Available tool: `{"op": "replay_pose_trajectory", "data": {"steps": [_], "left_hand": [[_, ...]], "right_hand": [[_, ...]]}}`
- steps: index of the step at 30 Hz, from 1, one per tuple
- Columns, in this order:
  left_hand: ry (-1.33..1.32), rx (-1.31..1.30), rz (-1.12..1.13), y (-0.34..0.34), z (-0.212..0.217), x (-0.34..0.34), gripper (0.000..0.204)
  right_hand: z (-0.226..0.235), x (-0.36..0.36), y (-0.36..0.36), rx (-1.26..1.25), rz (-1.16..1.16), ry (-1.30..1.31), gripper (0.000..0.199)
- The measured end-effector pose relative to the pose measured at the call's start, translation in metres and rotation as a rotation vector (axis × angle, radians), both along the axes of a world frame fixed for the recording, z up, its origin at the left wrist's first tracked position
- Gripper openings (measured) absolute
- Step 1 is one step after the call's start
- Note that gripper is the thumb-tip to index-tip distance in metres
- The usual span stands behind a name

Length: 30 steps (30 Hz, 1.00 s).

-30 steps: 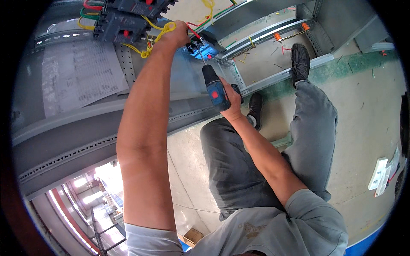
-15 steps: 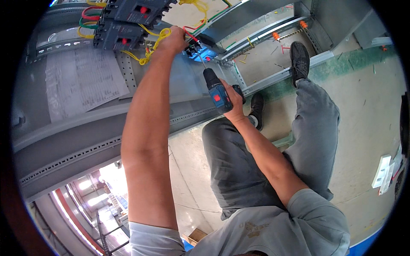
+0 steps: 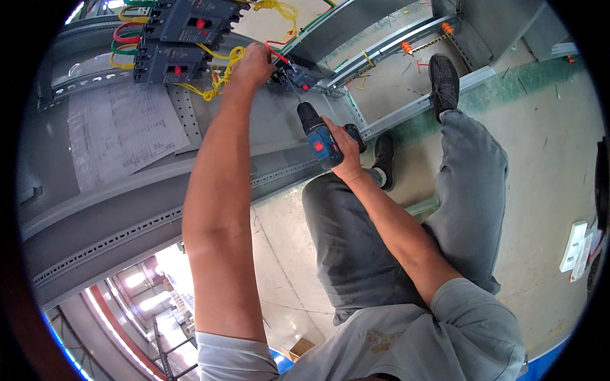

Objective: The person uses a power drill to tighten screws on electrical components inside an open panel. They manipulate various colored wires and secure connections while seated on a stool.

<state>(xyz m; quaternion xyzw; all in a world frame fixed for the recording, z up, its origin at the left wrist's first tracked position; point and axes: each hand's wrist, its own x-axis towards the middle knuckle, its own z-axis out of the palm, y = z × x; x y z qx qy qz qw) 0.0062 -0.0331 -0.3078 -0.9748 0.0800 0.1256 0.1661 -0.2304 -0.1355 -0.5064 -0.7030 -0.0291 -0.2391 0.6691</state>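
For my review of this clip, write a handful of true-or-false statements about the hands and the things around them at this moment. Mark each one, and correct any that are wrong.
1. The left hand is next to yellow wires. True.
2. The drill is in the left hand. False: the right hand holds it.
3. The drill points away from the person's body, toward a small breaker. True.
4. The printed sheet lies to the right of the left hand. False: it lies to the left of that hand.
5. Both of the person's shoes are white. False: they are dark.
6. The right hand is nearer to the person's body than the left hand. True.
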Motion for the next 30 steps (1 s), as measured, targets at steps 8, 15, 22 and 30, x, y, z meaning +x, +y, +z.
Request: {"op": "replay_pose_trajectory", "data": {"steps": [8,15,22,30], "left_hand": [[0.063,0.011,-0.034,0.01,-0.006,0.009,0.028],[-0.129,-0.073,-0.112,0.019,-0.016,0.005,0.025],[-0.155,-0.063,-0.128,0.016,-0.016,0.002,0.023],[-0.094,-0.009,-0.052,0.005,-0.011,-0.001,0.022]], "right_hand": [[0.003,-0.01,-0.003,0.033,0.089,0.101,0.069],[-0.003,-0.006,-0.005,0.013,0.049,0.043,0.072],[-0.002,-0.005,-0.005,0.049,0.056,0.048,0.071],[-0.007,-0.003,-0.005,0.033,0.029,0.02,0.073]]}}
